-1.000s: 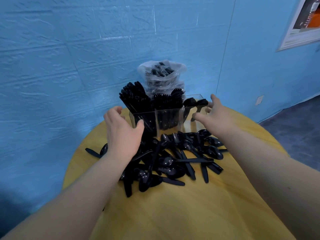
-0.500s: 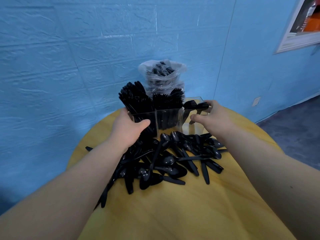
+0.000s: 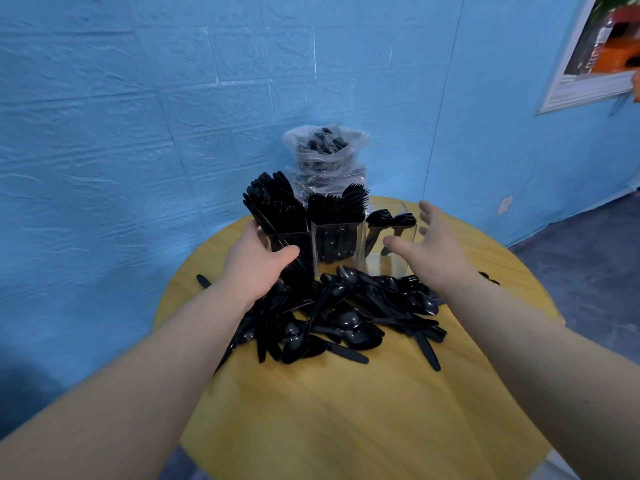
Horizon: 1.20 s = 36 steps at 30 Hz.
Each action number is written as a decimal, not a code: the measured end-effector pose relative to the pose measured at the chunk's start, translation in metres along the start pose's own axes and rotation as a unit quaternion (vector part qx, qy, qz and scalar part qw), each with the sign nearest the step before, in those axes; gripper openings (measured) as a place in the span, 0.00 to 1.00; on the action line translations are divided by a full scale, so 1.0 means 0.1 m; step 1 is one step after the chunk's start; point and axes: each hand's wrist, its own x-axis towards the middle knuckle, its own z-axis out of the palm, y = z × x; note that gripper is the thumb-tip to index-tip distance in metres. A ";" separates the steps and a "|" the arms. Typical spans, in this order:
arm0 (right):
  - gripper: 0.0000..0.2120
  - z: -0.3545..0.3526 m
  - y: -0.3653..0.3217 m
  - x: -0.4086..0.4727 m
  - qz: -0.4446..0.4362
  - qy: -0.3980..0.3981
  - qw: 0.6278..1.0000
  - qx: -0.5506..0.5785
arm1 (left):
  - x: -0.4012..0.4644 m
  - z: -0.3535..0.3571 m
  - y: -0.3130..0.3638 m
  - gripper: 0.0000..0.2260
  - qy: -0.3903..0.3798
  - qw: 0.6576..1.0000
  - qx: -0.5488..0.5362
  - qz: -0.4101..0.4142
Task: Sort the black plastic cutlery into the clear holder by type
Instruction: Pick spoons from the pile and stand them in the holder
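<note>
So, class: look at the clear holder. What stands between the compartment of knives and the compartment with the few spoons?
In the head view, the middle compartment, packed with forks, stands between the knives and the spoons.

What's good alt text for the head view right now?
A person's left hand grips the left end of a clear three-compartment plastic holder while the open right hand hovers at its right end; loose black plastic cutlery lies heaped on the round yellow wooden table.

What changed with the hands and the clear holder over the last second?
The left hand reached forward and gripped the clear holder's left end. The right hand closed on the right end, then let go and now hovers open. The loose cutlery pile and the bagged cutlery behind stayed put.
</note>
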 end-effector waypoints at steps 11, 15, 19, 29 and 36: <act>0.17 0.30 -0.12 -0.78 -0.221 -0.017 0.954 -0.201 | -0.79 -0.53 -0.25 0.40 -0.073 0.949 0.303 0.047; 0.36 0.60 -0.19 -0.95 -0.234 -0.157 0.899 -0.336 | -0.99 -0.53 -0.55 0.46 -0.126 0.900 0.417 -0.005; 0.37 0.76 -0.16 -1.04 -0.209 -0.211 0.877 -0.378 | -1.08 -0.47 -0.63 0.43 -0.119 0.903 0.413 0.010; 0.31 0.40 0.02 -1.15 -0.256 -0.175 0.872 -0.379 | -1.38 -0.01 -0.41 0.37 -0.066 0.936 0.346 0.023; 0.26 0.24 0.17 -1.25 -0.271 -0.110 0.894 -0.339 | -1.54 0.13 -0.31 0.43 -0.021 0.977 0.206 0.054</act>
